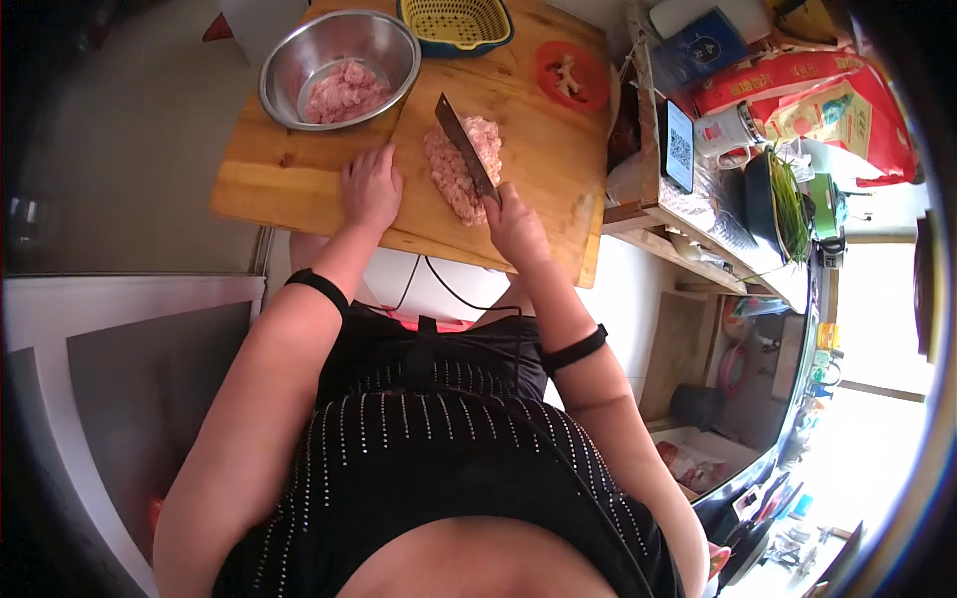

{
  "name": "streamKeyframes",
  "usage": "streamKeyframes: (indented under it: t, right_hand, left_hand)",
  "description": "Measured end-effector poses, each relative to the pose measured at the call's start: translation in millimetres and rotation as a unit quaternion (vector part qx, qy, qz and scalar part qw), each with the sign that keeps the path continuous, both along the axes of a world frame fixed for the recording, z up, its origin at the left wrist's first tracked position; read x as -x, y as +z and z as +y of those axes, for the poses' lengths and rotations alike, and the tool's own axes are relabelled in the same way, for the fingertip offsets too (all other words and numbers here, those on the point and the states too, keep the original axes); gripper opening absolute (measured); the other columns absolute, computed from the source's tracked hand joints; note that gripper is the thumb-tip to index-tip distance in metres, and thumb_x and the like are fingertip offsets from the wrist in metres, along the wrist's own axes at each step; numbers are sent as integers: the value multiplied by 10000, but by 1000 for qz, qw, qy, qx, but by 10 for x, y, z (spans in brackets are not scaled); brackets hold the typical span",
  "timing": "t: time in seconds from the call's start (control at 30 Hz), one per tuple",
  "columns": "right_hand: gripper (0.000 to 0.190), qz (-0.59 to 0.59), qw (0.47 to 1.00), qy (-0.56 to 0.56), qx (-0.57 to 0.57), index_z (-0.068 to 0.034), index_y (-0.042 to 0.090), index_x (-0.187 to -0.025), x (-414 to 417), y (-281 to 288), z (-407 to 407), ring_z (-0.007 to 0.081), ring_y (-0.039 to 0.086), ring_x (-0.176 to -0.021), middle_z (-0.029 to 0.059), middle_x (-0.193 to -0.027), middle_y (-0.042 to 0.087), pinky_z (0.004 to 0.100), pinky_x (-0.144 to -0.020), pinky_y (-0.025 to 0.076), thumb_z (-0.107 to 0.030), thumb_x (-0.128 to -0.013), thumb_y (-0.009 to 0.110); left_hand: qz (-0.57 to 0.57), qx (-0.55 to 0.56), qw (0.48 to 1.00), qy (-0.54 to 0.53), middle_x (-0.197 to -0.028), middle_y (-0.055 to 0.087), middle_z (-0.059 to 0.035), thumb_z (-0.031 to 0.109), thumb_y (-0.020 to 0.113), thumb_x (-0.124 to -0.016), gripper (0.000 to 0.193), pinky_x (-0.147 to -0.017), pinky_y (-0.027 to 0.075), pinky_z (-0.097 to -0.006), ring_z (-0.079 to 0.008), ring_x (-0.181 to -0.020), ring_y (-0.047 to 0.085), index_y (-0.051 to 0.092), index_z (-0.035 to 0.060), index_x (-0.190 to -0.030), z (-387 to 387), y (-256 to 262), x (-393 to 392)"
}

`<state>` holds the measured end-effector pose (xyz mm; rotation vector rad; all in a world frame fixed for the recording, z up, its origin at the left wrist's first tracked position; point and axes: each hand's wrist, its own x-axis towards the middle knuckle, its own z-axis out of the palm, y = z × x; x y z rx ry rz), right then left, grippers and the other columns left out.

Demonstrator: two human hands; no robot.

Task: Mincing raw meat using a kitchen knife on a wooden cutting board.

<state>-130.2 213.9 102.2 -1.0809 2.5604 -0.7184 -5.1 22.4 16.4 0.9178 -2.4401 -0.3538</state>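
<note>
My right hand (pixel 517 228) grips a cleaver (pixel 465 146), its blade lying across a flattened mound of minced meat (pixel 448 176) on a wooden cutting board (pixel 553 172). Left of the mound, my left hand (pixel 372 187) rests on the wood with its fingers extended and nothing held. A steel bowl (pixel 278 93) with more minced meat (pixel 345 91) in it stands beyond my left hand. Pieces of ginger (pixel 567 75) lie in a red plastic dish (pixel 598 84) at the far right of the wooden surface.
A yellow colander in a dark basin (pixel 456 26) stands at the far edge. The shelf (pixel 647 179) on the right bears a phone (pixel 679 146), a mug (pixel 721 128) and a dark bowl of green stalks (pixel 789 202). A cable (pixel 471 303) hangs between the board and my lap.
</note>
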Motion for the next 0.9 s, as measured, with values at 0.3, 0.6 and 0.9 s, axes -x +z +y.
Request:
streamKeyframes:
  t: [0.3,0.6,0.9]
  right_hand:
    - [255,3,999,-14,-51,-56,503,-1059,-11,-12,3,494,603,-822,287,-845,641,551,-721,477,-288,-955,526]
    - [279,-3,999,-2,-38,-49,493,-1034,-49,-43,31,488,610,-826,284,-853,646,558,-724,481,-320,-966,503]
    - [297,-15,999,-1,-40,-42,492,-1043,-57,-7,40,493,608,-828,289,-854,644,552,-729,482,-327,-964,507]
  left_hand:
    - [-9,3,1000,3,-1211,606,-117,181,532,-894,395,-955,394,-476,-299,-1120,553,539,112,-1283,16,3,18]
    - [-29,6,1000,4,-1226,605,-110,179,534,-895,387,-953,393,-478,-300,-1125,552,537,117,-1277,12,-2,19]
    - [-23,4,1000,4,-1175,622,-95,174,542,-886,383,-953,387,-476,-279,-1114,555,547,118,-1264,14,12,31]
